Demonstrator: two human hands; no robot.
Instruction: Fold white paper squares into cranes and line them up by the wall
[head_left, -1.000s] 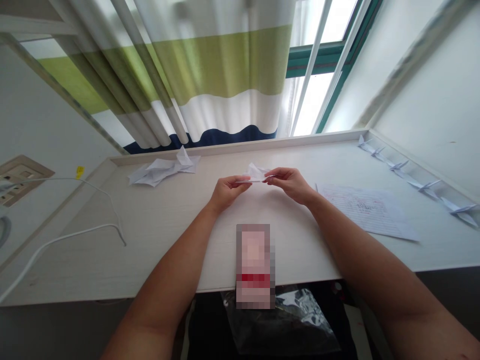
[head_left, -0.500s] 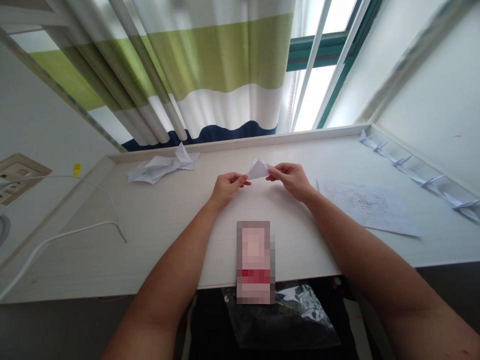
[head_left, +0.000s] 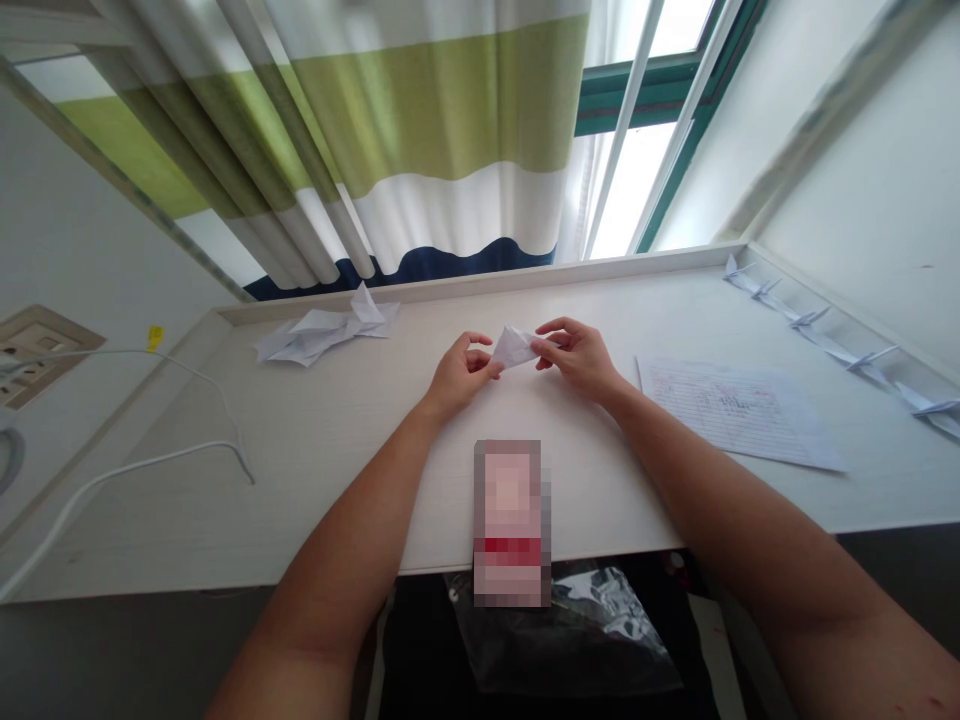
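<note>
- **Workpiece:** a folded white paper is being held in the air between both hands, above the middle of the desk; it is forming a small, pointed, roughly triangular shape.
- **Left hand:** the left hand is keeping a narrow, curved posture at the left side of the folded white paper; the left fingertips are touching its lower edge; the left thumb is arching above, and whether it is pressing on the paper cannot be determined.
- **Right hand:** the right hand is gripping narrowly; the right fingertips are pinching the right end of the folded white paper.
- **Desk surface:** the white wood-grain desk is supporting all nearby items; a loose pile of folded paper sheets is lying behind and left of the hands; a written sheet is lying right of the hands.
- **Right edge:** 5 paper cranes are standing in a row along the desk's right edge, near the wall.
- **Near edge:** a pixelated rectangular object is overhanging the edge nearest the person; a plastic bag is showing below the desk.
- **Left side:** a white cable is running across the desk from a wall socket plate; a yellow tag is sticking to the wall.
- **Background:** a striped curtain is hanging beside a green window frame.
</note>
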